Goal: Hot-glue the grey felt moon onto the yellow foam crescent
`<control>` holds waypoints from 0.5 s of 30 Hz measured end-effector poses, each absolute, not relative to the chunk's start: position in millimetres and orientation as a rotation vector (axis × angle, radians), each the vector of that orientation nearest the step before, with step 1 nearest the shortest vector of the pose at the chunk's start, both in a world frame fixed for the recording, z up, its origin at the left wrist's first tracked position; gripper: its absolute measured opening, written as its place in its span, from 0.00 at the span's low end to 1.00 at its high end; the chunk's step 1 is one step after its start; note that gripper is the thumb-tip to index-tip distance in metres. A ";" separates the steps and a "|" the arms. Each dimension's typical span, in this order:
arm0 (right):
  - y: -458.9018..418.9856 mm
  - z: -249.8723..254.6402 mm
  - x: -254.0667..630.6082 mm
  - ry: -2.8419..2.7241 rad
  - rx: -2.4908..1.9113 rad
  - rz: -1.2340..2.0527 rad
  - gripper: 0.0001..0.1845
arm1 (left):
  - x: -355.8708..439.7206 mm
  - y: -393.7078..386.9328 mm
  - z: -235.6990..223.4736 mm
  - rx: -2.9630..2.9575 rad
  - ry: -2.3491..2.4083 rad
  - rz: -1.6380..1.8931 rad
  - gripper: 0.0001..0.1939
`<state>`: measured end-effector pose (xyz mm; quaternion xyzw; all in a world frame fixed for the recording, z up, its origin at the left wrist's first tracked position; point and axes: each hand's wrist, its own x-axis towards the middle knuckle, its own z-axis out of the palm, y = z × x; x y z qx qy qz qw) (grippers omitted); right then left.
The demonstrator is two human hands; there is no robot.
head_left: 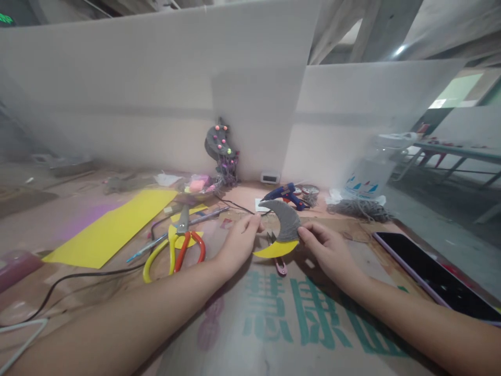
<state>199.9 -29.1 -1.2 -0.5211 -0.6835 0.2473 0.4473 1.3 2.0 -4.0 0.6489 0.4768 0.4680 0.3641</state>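
Observation:
A crescent moon (287, 222), grey in its upper part and yellow at the bottom, is held up over the board. My right hand (323, 245) pinches its outer right edge between thumb and fingers. On the crescent's open side, my left hand (240, 237) is closed with thumb and fingertips together; what they hold, if anything, is too small to make out. Behind and below the crescent lie small pink-handled snips (281, 267), partly hidden. Left of my left hand rest large scissors (182, 227) with one yellow and one red handle.
A yellow sheet (113, 227) lies at left near a black cable (90, 274). Along the back stand a grey beaded crescent ornament (219, 143), a blue glue gun (287, 194) and a small display (270, 178). At right are a phone (430, 271), grey yarn (360, 209) and a plastic jug (370, 169).

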 end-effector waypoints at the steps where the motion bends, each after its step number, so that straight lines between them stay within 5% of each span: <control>1: -28.8 -1.2 199.8 -1.685 -1.286 0.626 0.18 | 1.6 2.5 -4.4 1.673 1.212 1.204 0.15; 8: -28.2 -2.6 199.1 -1.677 -1.265 0.694 0.18 | 4.1 4.4 -6.3 1.660 1.227 1.163 0.09; 15: -27.9 -3.8 200.6 -1.688 -1.287 0.714 0.18 | 3.3 2.6 -6.7 1.666 1.091 1.156 0.19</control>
